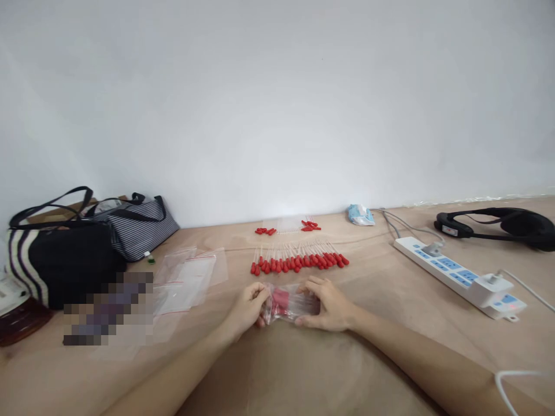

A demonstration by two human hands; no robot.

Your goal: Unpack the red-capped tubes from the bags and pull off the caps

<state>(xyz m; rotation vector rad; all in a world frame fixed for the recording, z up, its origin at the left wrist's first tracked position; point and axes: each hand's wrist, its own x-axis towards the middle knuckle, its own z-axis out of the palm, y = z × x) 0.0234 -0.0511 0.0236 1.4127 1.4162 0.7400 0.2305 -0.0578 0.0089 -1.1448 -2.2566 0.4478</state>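
and here we are at the table (303,370): the clear bag (298,305), red ends showing through it, sits between both hands, toward the near edge and about midway between the sides. the left hand (251,304) pinches its left end, thumb against fingers; the right hand (330,305) curves round the other end, thumb and fingers gripping its sides. just beyond, a row of droppers (297,263), red bulbs facing the near edge! flat plastic bags (191,283) overlap toward the left edge, while a power strip (446,266) slants toward the right edge.
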